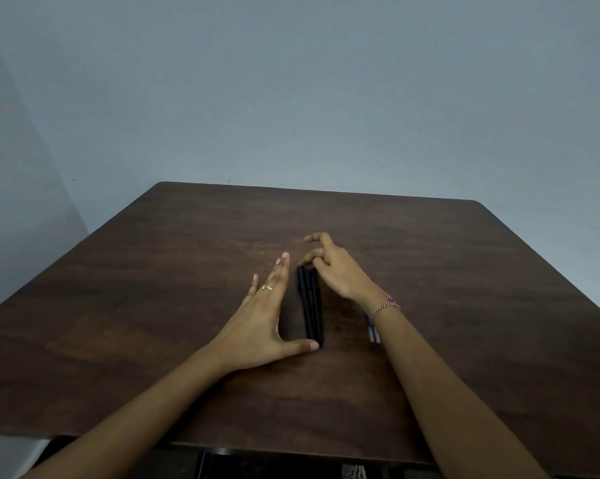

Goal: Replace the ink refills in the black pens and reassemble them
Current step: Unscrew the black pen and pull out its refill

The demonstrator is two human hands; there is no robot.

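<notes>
The left hand (262, 314) lies flat and wide open, its thumb touching the near end of the black pens (310, 305). The right hand (333, 271) is curled loosely, fingertips at their far end, gripping nothing. The pens lie together between both hands, long axis near to far, on the wooden table (153, 271). The refills (373, 331) peek out under the right wrist.

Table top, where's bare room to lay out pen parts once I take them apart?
The table is bare left of the left hand out to its edge, across the far strip by the wall, and right of the right hand. It is crowded at the centre: black pens between both hands, refills tucked under the right wrist.
</notes>
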